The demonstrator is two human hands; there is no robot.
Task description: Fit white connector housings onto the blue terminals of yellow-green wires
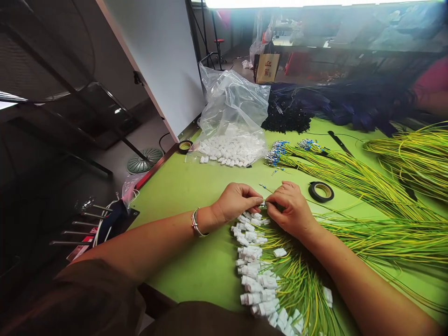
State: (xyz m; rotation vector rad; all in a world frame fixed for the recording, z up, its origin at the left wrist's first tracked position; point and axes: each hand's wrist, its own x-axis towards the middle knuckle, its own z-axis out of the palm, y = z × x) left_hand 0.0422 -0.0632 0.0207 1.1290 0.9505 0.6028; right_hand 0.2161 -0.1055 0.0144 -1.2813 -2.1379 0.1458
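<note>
My left hand (236,202) is closed in a pinch, with a small white connector (262,204) at its fingertips. My right hand (290,207) pinches close beside it, thumb and finger meeting at a green-yellow wire that runs to the connector; the exact joint is mostly covered by fingers. A wire end with a blue crimped terminal (263,186) sticks out just above the right fingers. Below both hands lies a row of white connectors (250,253) fitted on green-yellow wires (304,280). One white connector (280,252) rests on top of those wires.
A clear plastic bag (234,102) stands behind loose white connectors (227,151). Bundled wires with blue terminals (278,151) lie at the back right, near a black tape roll (321,192). Another tape roll (185,147) sits by the table's left edge. Black parts (287,116) are piled farther back.
</note>
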